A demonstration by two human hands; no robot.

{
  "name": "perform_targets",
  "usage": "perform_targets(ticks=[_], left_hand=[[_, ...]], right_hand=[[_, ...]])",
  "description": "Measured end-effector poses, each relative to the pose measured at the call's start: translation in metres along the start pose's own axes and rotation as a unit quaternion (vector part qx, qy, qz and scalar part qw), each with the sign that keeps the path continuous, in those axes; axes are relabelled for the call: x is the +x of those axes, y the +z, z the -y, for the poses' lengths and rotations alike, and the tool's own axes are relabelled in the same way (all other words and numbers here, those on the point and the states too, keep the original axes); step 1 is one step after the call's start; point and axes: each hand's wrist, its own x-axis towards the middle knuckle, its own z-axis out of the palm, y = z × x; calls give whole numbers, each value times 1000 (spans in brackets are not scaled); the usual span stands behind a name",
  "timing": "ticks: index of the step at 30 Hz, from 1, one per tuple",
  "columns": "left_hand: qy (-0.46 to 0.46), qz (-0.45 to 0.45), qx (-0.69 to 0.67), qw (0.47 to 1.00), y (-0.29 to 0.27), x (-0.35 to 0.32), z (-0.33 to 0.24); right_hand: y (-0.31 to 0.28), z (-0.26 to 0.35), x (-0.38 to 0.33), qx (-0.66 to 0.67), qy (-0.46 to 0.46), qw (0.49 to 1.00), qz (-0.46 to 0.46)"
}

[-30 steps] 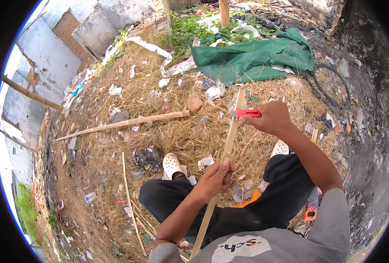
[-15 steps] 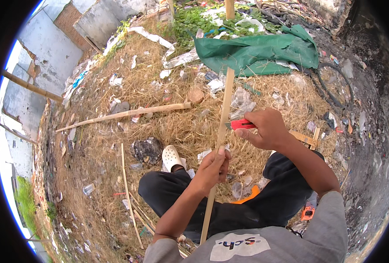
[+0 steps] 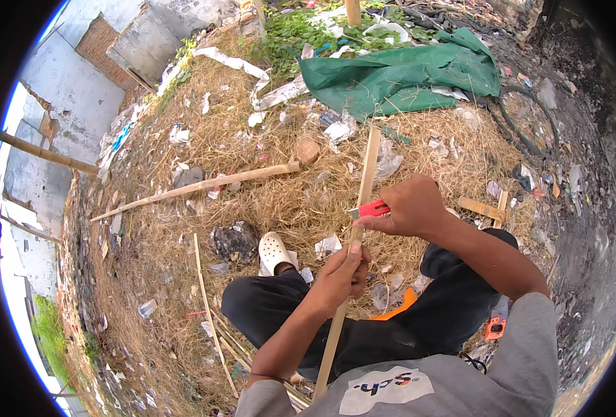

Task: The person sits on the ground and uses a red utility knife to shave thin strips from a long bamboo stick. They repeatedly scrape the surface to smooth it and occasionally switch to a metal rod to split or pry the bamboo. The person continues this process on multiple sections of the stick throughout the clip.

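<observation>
A long pale bamboo strip (image 3: 369, 163) slants up from my lap, away from me. My left hand (image 3: 338, 276) is closed round it below its middle. Just above that grip, my right hand (image 3: 408, 207) holds a red utility knife (image 3: 373, 209). The knife's short blade lies against the strip, close to my left thumb. My right fingers wrap over the handle and hide its rear end.
Straw and litter cover the ground. A bamboo pole (image 3: 196, 187) lies ahead to the left, thinner strips (image 3: 210, 306) beside my left knee. Beyond lies a green sheet (image 3: 405, 73). A dark lump (image 3: 235, 241) sits by my left clog (image 3: 274, 251). An orange tool (image 3: 495, 328) lies right.
My right hand and the knife have moved a little down the strip toward my left hand. The strip's far end now shows lower, short of the green sheet.
</observation>
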Motion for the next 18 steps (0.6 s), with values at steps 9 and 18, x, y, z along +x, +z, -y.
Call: perform_targets(ticks=[9,18], left_hand=[[89,-49,119,988,4,-5,4],[111,-60,176,976,3,0,19]], right_hand=[[4,20,-11,22,-13,999,31],[15,-25,9,-8,83,997,2]])
